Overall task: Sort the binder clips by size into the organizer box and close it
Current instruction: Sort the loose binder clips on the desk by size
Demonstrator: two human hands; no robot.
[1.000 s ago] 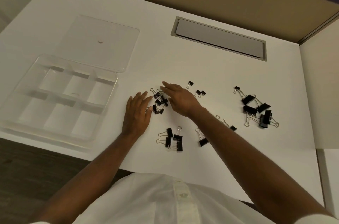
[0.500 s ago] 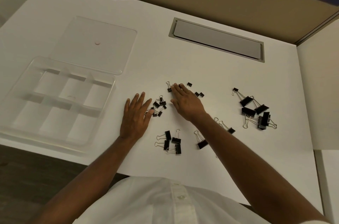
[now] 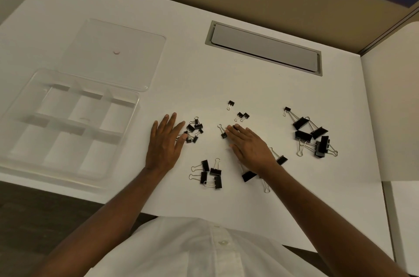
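1. Left hand (image 3: pixel 165 145) lies flat on the desk (image 3: pixel 249 86), right of the box (image 3: pixel 68 127).
2. Small clips (image 3: pixel 193 130) touch its fingertips.
3. Right hand (image 3: pixel 250 147) lies flat, fingertips on one clip (image 3: pixel 223 132).

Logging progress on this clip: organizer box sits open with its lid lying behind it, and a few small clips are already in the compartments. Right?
Not quite. The head view shows the organizer box open, lid behind it, but its compartments hold no clips; the binder clips are all on the desk.
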